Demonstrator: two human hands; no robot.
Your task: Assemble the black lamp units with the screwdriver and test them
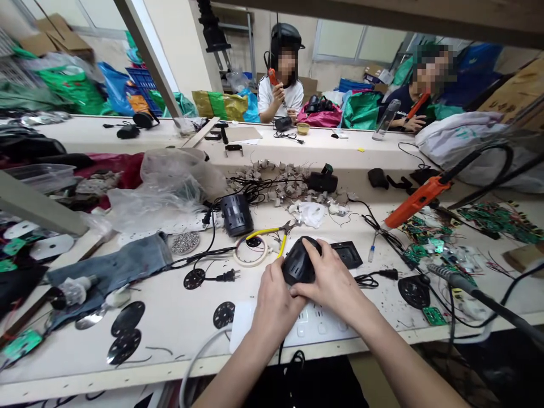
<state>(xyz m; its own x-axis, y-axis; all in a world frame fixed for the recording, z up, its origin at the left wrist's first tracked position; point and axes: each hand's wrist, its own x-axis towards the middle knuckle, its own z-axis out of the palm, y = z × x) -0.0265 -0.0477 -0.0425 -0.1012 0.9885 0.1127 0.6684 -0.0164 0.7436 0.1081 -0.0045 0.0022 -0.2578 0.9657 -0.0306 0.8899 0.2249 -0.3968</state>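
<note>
Both hands are wrapped round one black plastic housing (297, 265) with slots in its side, above the white power strip (312, 331). My left hand (275, 294) grips its lower left side. Across its top and right side lie the fingers of my right hand (329, 271). Yellow-handled pliers (266, 232) rest just behind the housing, beside a roll of tape (250, 251). A black rectangular tray (346, 255) sits behind my right hand. A second black slotted housing (237, 215) stands further back to the left.
An orange electric screwdriver (416, 201) hangs at the right above green circuit boards (433, 246). Black discs (127, 318) and a denim cloth (114, 269) lie left. Two people (280, 93) sit across the bench. Cables cross the bench (170, 354).
</note>
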